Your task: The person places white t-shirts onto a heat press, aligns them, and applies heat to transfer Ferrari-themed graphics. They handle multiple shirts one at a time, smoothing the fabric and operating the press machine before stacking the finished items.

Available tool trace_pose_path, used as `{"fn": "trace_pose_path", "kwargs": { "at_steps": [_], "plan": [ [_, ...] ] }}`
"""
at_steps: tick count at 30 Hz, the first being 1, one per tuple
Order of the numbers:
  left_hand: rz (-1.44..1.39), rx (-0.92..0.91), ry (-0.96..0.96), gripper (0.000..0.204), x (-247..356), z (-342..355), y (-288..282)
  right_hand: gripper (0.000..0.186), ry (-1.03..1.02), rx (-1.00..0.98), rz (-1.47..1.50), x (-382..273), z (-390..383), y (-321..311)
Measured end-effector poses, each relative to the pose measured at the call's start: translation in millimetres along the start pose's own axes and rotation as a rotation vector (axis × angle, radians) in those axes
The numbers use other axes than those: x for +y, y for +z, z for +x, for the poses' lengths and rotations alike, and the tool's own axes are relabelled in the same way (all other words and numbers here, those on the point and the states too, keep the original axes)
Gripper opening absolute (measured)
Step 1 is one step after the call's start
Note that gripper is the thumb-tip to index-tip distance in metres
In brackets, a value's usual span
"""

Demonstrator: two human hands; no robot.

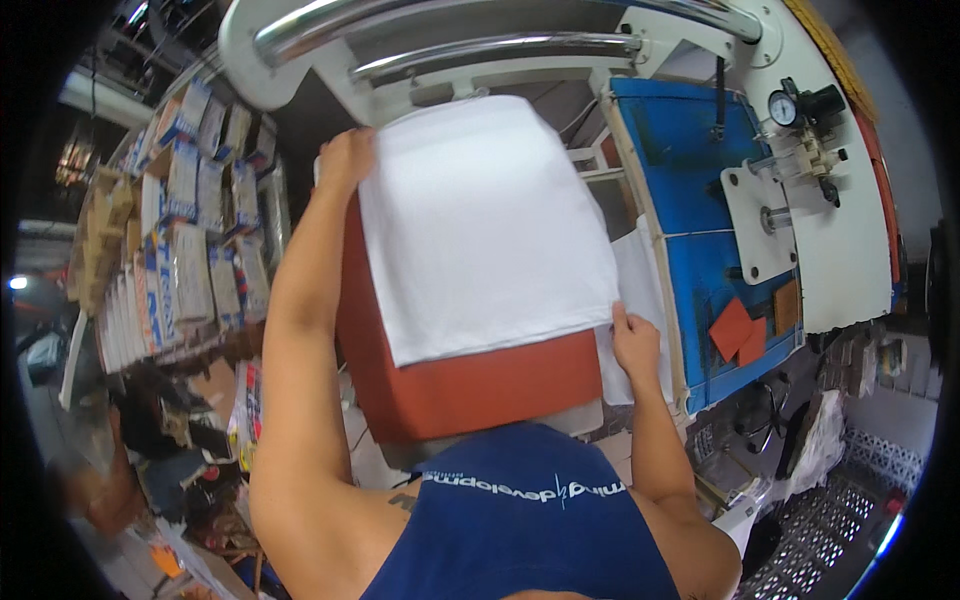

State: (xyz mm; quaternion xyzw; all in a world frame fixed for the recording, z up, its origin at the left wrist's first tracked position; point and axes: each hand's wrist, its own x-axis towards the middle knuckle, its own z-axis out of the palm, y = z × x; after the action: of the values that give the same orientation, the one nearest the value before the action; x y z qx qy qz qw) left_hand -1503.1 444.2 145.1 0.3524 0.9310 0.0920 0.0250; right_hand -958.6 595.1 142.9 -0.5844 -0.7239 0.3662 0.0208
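Observation:
A white cloth [490, 230], perhaps a garment, lies over a reddish-brown pad [480, 385]. The pad's near strip and part of its left side show past the fabric. At the far left corner of the cloth, my left hand [346, 158] is closed on its edge; the fingertips are partly hidden. My right hand [637, 342] pinches the near right corner beside the hem. More white fabric [640, 280] hangs to the right, under and beyond the pad's edge.
A white press frame with chrome bars [500, 50] spans the far side. To the right sits a blue panel [700, 180] with reddish-brown pieces [732, 330] on it, beside a pressure gauge [784, 107]. Stacked boxes [185, 220] stand on the left.

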Motion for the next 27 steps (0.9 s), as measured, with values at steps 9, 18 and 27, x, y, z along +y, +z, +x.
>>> {"fn": "trace_pose_path", "kwargs": {
  "at_steps": [9,18,27],
  "plan": [
    [-0.447,-0.009,-0.304,0.039,0,-242,-46,0.066,0.202,-0.304,1.404,5,7,28],
    [-0.456,0.255,-0.105,0.04,70,-366,-5,0.042,0.183,-0.052,1.342,28,52,61],
    [-0.307,0.259,0.116,0.04,57,-375,-28,0.053,-0.227,0.315,0.047,21,20,27]
  ]
}}
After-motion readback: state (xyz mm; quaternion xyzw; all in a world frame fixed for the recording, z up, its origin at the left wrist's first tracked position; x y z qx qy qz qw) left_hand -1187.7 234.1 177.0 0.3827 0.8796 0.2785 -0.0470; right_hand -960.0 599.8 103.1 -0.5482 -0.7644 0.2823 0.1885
